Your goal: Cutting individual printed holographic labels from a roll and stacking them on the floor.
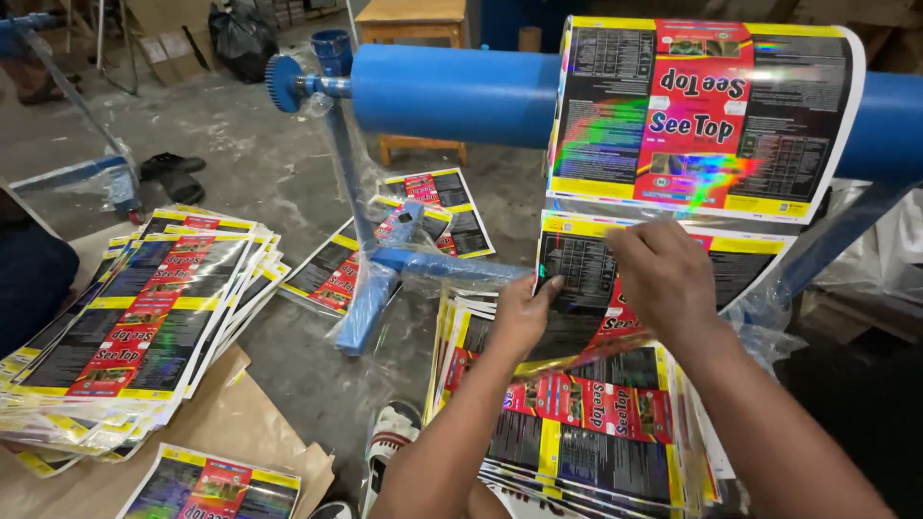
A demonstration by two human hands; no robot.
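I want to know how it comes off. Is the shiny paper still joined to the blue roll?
Still joined: the printed film drapes over the blue roller down to both hands, left hand and right hand.

Counts around the one blue roller [452, 94]: two label stacks [144, 327] left and below, two hands [663, 279], one sneaker [392, 444].

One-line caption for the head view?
Both hands, left hand and right hand, pinch a glossy printed sheet hanging from a blue roller.

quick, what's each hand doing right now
Left hand: closed, pinching the left edge of the printed sheet.
Right hand: closed, gripping the same sheet near its top.
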